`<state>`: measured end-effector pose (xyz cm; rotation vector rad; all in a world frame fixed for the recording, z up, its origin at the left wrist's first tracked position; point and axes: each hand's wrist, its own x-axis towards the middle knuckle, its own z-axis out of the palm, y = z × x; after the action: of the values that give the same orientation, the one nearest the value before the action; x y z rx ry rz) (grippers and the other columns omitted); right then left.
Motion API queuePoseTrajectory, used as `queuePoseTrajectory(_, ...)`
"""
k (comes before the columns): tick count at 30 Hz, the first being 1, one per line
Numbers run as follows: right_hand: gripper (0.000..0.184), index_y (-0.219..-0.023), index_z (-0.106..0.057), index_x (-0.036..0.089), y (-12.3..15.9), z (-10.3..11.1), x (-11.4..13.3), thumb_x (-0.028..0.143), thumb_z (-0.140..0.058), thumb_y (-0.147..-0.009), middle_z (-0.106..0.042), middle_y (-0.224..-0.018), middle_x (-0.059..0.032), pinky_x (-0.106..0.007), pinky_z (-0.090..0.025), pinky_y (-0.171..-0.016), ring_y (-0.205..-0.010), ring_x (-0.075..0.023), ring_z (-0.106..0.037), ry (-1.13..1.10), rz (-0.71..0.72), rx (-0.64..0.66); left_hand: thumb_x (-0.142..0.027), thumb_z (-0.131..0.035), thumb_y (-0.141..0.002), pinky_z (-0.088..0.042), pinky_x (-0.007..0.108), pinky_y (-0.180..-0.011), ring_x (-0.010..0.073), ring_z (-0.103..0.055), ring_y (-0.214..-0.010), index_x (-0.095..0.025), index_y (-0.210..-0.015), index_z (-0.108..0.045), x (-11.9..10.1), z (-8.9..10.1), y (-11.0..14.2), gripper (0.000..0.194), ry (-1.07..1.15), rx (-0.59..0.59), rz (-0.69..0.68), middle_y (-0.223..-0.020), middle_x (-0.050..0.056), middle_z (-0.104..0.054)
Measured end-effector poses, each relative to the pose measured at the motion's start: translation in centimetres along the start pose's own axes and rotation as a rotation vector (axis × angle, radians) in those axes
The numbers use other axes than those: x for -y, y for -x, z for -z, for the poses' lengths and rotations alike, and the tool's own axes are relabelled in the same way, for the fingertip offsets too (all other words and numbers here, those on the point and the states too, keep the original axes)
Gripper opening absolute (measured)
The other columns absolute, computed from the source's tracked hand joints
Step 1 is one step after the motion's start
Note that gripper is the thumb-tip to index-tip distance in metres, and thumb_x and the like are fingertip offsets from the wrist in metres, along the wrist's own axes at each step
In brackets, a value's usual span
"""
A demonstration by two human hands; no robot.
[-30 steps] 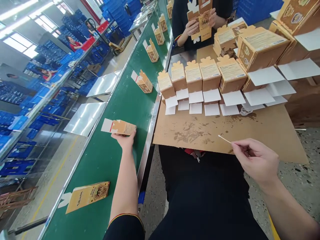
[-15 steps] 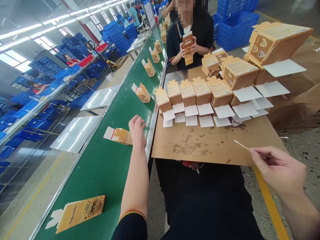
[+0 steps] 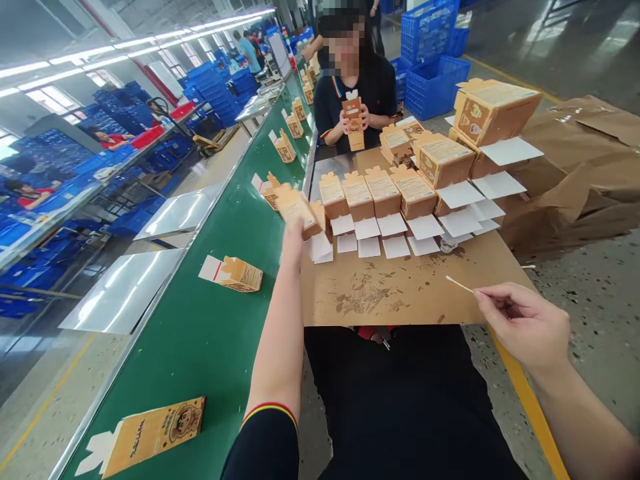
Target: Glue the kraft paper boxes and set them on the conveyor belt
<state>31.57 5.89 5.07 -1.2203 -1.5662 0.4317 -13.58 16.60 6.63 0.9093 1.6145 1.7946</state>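
My left hand (image 3: 294, 243) grips a brown cardboard box (image 3: 296, 204), tilted at the left end of the stacked row, above the conveyor's edge. The palm side and most fingers are hidden. In my right hand (image 3: 525, 323), thumb and finger pinch a cotton swab (image 3: 460, 285), its white tip pointing left over the cardboard sheet (image 3: 400, 307). Beside the held box stand several similar boxes (image 3: 358, 193) with white flaps hanging towards me. On the green belt (image 3: 215, 360) to my left, another box (image 3: 243, 275) stands with its flap open, and a printed box (image 3: 157, 433) lies closer to me.
Across the table a co-worker (image 3: 385, 90) holds a box (image 3: 353, 120) in both hands. Larger boxes (image 3: 495, 110) are stacked at the right. Blue crates (image 3: 435, 87) and brown wrapping paper (image 3: 575, 173) sit beyond. Dark wet-looking stains mark the cardboard sheet.
My left hand has gone from above the belt, empty, to the row's left end and taken hold of a box there. My right hand keeps the swab. The view has shifted slightly.
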Motion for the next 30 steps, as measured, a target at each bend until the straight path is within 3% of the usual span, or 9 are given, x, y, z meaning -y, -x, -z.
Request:
queuePoseTrajectory(2,0.013,-0.081,-0.083,0.025,-0.9,0.1,-0.7,0.032,-0.080,-0.091,-0.075,-0.071,-0.0040,-0.032,-0.056,-0.056,-0.058,-0.0189,-0.065,0.051,0.003,-0.006,-0.064,-0.085,-0.087,-0.056,0.057,-0.128,0.0384,-0.069,-0.149,-0.023,-0.136,-0.076,-1.1,2.0,3.0,0.064,0.057,-0.003,-0.014,-0.148,0.013,-0.078)
queuePoseTrajectory(6,0.010,-0.078,-0.079,0.022,-4.7,-0.1,-2.0,0.017,-0.075,-0.086,-0.070,-0.069,-0.0023,-0.029,-0.049,-0.061,-0.061,-0.0151,-0.059,0.201,-0.040,0.067,-0.066,-0.085,-0.086,-0.053,0.059,-0.133,0.0412,-0.058,-0.163,-0.032,-0.155,-0.069,-2.3,4.8,10.3,0.078,0.164,0.161,-0.034,-0.162,0.009,-0.071)
queuePoseTrajectory(9,0.018,-0.072,-0.072,0.020,-7.8,-0.6,-2.7,0.007,-0.073,-0.083,-0.066,-0.069,-0.0005,-0.027,-0.043,-0.065,-0.065,-0.0132,-0.056,0.323,-0.047,0.202,-0.063,-0.092,-0.081,-0.057,0.065,-0.129,0.0438,-0.056,-0.164,-0.042,-0.163,-0.062,-1.2,5.0,14.8,0.090,0.163,0.226,0.078,-0.166,0.007,-0.069)
queuePoseTrajectory(11,0.023,-0.068,-0.066,0.020,-9.4,-1.1,-3.1,0.003,-0.071,-0.083,-0.062,-0.069,0.0009,-0.026,-0.038,-0.067,-0.068,-0.0124,-0.053,0.381,-0.003,0.281,-0.062,-0.098,-0.077,-0.059,0.065,-0.126,0.0446,-0.060,-0.160,-0.040,-0.162,-0.063,0.3,4.7,16.6,0.094,0.156,0.221,0.155,-0.165,0.009,-0.069)
queuePoseTrajectory(16,0.035,-0.065,-0.054,0.022,-11.4,-3.0,-4.4,0.005,-0.072,-0.091,-0.051,-0.071,0.0023,-0.027,-0.028,-0.064,-0.064,-0.0109,-0.040,0.452,0.112,0.398,-0.055,-0.109,-0.071,-0.060,0.057,-0.124,0.0391,-0.072,-0.146,-0.029,-0.147,-0.067,3.3,4.3,17.5,0.090,0.070,0.209,0.182,-0.152,0.015,-0.076)
queuePoseTrajectory(22,0.041,-0.066,-0.050,0.023,-11.9,-3.9,-4.6,0.002,-0.075,-0.090,-0.048,-0.071,0.0042,-0.026,-0.028,-0.064,-0.063,-0.0101,-0.039,0.539,0.080,0.498,-0.053,-0.112,-0.066,-0.063,0.054,-0.119,0.0355,-0.079,-0.135,-0.028,-0.139,-0.065,3.7,4.4,16.9,0.091,0.034,0.229,0.190,-0.143,0.015,-0.079)
queuePoseTrajectory(26,0.029,-0.071,-0.059,0.021,-10.7,-2.3,-3.8,0.004,-0.071,-0.092,-0.061,-0.075,-0.0003,-0.025,-0.036,-0.066,-0.069,-0.0127,-0.052,0.505,0.114,0.376,-0.050,-0.112,-0.068,-0.062,0.054,-0.119,0.0343,-0.079,-0.134,-0.029,-0.141,-0.064,3.6,4.2,17.2,0.090,0.027,0.242,0.182,-0.144,0.014,-0.078)
queuePoseTrajectory(30,0.013,-0.084,-0.074,0.020,-6.2,-2.5,-1.2,0.013,-0.071,-0.094,-0.071,-0.076,-0.0023,-0.027,-0.046,-0.065,-0.069,-0.0155,-0.062,0.304,0.172,0.268,-0.053,-0.112,-0.067,-0.062,0.055,-0.119,0.0354,-0.079,-0.133,-0.028,-0.141,-0.066,3.1,3.6,17.4,0.091,0.037,0.206,0.147,-0.143,0.014,-0.079)
